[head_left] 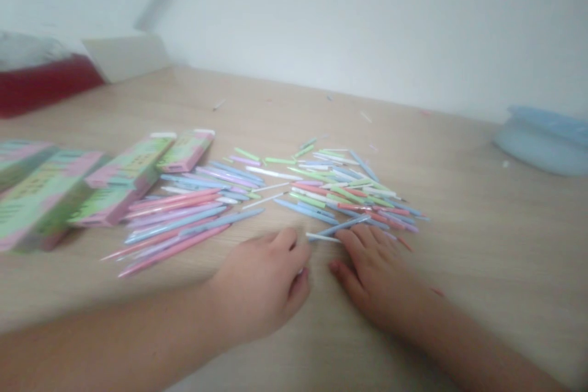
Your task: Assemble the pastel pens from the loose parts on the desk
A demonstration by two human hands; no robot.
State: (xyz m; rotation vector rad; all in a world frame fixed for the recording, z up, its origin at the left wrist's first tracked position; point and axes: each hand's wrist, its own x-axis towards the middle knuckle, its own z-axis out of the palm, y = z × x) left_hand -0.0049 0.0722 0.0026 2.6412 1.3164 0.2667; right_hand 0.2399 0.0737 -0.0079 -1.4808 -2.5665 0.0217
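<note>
My left hand (269, 282) is curled closed just above the table, with a tiny pale bit showing between the fingers; what it holds is mostly hidden. My right hand (379, 275) lies palm down with its thumb apart. Its fingertips touch the near edge of a loose pile of short pastel pen-like sticks (349, 193). A thin white stick (324, 237) reaches from its index finger towards my left hand. Left of that pile lies a bunch of longer pink, blue and purple pen-like sticks (184, 214). The picture is blurred.
Several green-and-pink boxes (124, 165) stand at the left. Behind them are a red object (50, 82) and a cream panel (128, 58) by the wall. A light blue pouch-like thing (546, 141) lies at the right. Small scraps dot the wooden table (482, 226).
</note>
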